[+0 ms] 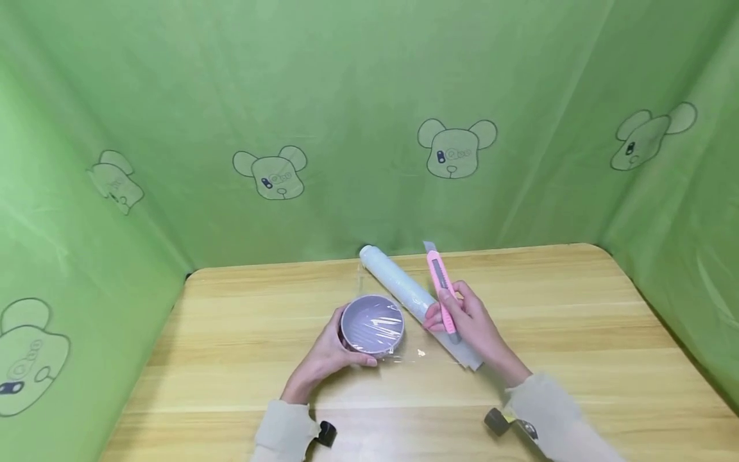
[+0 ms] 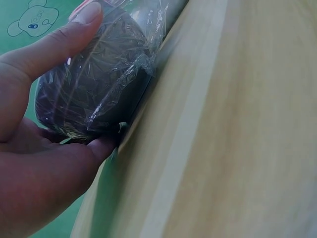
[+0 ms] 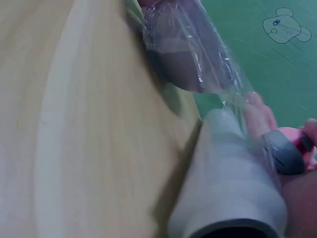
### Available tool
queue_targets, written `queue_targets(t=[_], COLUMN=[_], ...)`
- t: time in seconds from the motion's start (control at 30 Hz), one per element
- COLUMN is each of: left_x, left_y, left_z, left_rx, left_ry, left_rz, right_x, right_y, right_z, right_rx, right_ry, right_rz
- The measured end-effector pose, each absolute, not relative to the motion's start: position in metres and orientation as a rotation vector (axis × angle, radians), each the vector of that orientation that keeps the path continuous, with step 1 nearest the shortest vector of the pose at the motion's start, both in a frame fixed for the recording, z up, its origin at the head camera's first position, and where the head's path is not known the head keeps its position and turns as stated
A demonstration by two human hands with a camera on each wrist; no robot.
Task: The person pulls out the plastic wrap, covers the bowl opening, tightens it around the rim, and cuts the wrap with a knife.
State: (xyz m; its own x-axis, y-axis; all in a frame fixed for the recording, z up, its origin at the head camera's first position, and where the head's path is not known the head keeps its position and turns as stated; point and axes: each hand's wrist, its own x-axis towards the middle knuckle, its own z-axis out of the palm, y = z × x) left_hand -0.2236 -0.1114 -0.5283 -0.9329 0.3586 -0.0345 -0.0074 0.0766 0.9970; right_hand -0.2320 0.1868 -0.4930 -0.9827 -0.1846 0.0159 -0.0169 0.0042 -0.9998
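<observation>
My left hand point(image 1: 324, 354) grips a grey-purple bowl point(image 1: 371, 326) from its left side, thumb along the near rim and fingers round the far side. Clear cling film point(image 2: 124, 82) is stretched across the bowl's mouth and wrinkles down its side in the left wrist view. In my right hand point(image 1: 475, 328) is a pink utility knife point(image 1: 439, 273), its blade out and pointing away from me. Under that hand lies the cling film roll point(image 1: 398, 277), slanting across the table. A loose sheet of film runs between bowl and roll in the right wrist view.
The wooden table point(image 1: 231, 359) has rounded far corners. Green curtains point(image 1: 358, 128) with bear-head prints stand round its back and sides. The far end of the roll reaches the table's back edge.
</observation>
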Motion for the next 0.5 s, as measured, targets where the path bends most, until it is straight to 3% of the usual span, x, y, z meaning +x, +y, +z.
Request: queue_targets(t=[0.5], left_x=[-0.229], left_y=[-0.098], left_z=[-0.527], left_rx=[0.432], left_ry=[2.019], left_rz=[1.912], right_x=[-0.199], right_y=[0.190], right_z=[-0.493], right_rx=[0.061], right_ry=[2.385], right_rz=[-2.205])
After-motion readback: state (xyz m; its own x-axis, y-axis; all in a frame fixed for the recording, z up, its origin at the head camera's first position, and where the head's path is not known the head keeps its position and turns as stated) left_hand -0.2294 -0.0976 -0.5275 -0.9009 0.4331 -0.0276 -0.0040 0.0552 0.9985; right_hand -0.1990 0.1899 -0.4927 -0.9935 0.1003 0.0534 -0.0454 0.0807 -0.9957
